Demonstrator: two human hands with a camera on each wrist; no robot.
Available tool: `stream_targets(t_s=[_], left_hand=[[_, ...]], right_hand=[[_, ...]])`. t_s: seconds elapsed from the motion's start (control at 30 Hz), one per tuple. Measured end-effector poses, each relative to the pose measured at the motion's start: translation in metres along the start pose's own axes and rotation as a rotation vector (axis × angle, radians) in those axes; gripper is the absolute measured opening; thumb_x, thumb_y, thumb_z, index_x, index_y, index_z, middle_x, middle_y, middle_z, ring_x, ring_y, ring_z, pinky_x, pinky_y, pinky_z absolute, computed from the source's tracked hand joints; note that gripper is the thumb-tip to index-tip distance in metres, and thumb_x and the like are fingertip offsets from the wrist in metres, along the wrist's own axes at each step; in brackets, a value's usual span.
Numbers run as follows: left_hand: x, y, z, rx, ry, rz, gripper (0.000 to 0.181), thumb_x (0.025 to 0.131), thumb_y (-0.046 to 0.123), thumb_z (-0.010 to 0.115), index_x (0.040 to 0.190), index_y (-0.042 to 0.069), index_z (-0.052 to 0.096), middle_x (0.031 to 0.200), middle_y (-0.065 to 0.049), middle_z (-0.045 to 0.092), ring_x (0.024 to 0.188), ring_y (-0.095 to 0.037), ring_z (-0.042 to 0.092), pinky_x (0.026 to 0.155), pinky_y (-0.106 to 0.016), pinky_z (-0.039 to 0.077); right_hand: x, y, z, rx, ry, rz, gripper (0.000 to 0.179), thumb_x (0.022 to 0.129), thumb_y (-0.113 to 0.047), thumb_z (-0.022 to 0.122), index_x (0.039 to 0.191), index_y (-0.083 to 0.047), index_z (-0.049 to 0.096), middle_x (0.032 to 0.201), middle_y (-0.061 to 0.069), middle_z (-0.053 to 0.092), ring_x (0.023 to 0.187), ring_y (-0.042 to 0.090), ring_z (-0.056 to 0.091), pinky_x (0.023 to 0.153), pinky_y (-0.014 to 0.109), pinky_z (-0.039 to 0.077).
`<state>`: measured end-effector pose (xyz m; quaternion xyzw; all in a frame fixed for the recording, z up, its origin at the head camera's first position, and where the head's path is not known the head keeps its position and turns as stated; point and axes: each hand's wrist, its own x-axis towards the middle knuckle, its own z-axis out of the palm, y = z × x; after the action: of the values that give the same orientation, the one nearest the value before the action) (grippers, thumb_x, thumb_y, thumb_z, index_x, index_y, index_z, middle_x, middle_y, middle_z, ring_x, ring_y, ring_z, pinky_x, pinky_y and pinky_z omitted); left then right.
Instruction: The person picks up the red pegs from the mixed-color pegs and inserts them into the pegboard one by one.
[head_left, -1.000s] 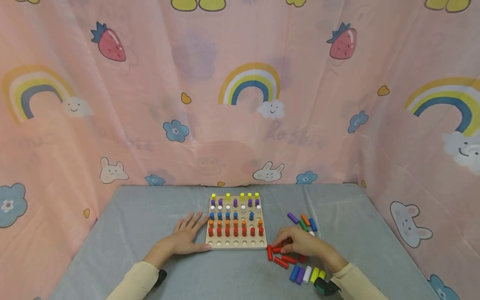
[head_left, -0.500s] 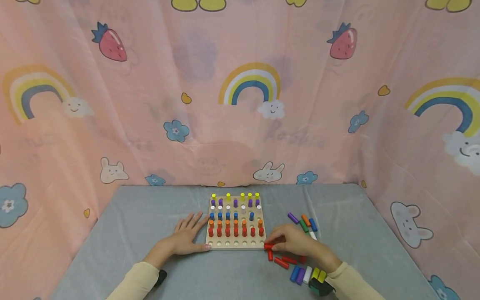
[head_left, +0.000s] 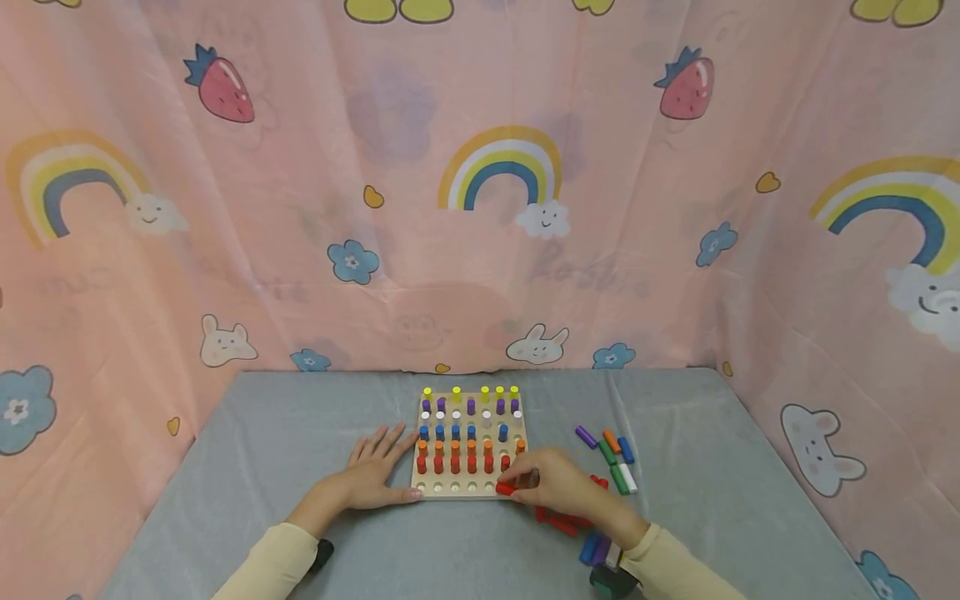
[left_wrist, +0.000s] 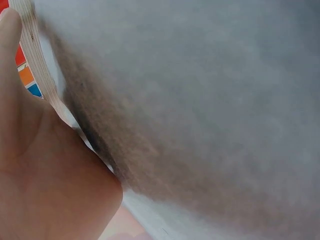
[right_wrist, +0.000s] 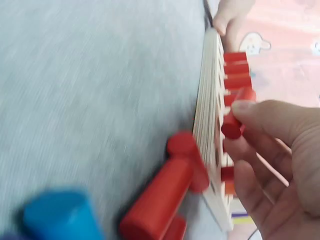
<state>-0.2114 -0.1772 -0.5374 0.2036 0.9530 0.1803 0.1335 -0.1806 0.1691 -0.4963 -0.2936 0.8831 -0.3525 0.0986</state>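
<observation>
Right hand (head_left: 558,490) pinches a red peg (head_left: 506,489) over the peg board's (head_left: 472,491) near row.
Left hand (head_left: 372,472) flat, fingers straight, resting against the board's left edge.

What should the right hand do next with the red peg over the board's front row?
Probably tip the red peg upright and lower it into an empty front-row hole. The right hand pinches it sideways above the pegboard, which the left hand steadies.
</observation>
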Motion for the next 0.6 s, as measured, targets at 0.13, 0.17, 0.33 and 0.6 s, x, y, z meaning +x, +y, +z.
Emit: stream_targets(t_s=[0.13,0.17,0.33,0.6], left_hand=[[-0.003,0.003,-0.003,-0.013,-0.005,0.013,0.105,0.078,0.081,0.056,0.160,0.028,0.015,0.169,-0.007,0.008,0.156,-0.038,0.002,0.121,-0.066,0.000],[-0.003,0.003,-0.004,-0.012,-0.009,0.015,0.106,0.078,0.081,0.056,0.160,0.029,0.014,0.169,-0.007,0.008,0.156,-0.038,0.001,0.121,-0.066,-0.001],[-0.003,0.001,-0.002,-0.004,-0.003,0.019,0.106,0.078,0.081,0.056,0.160,0.029,0.014,0.169,-0.006,0.008,0.156,-0.038,0.001,0.121,-0.066,0.000],[-0.001,0.000,0.000,-0.009,0.009,0.012,0.105,0.078,0.077,0.061,0.160,0.028,0.016,0.169,-0.004,0.008,0.156,-0.036,0.002,0.122,-0.064,0.001]], right_hand=[[0.004,-0.008,0.004,-0.055,0.040,-0.007,0.020,0.081,-0.013,0.080,0.100,-0.019,0.080,0.092,-0.007,0.075,0.074,-0.002,0.060,0.065,0.016,0.051],[0.005,-0.009,0.005,-0.073,0.045,-0.010,0.020,0.081,-0.013,0.081,0.100,-0.019,0.080,0.091,-0.008,0.075,0.073,-0.002,0.060,0.065,0.016,0.051],[0.008,-0.018,0.010,-0.127,0.039,-0.017,0.020,0.081,-0.015,0.081,0.100,-0.019,0.080,0.087,-0.009,0.075,0.073,-0.001,0.060,0.065,0.015,0.049],[0.017,-0.029,0.022,-0.150,0.059,-0.025,0.019,0.082,-0.018,0.081,0.101,-0.020,0.080,0.091,-0.009,0.076,0.073,0.000,0.061,0.065,0.014,0.049]])
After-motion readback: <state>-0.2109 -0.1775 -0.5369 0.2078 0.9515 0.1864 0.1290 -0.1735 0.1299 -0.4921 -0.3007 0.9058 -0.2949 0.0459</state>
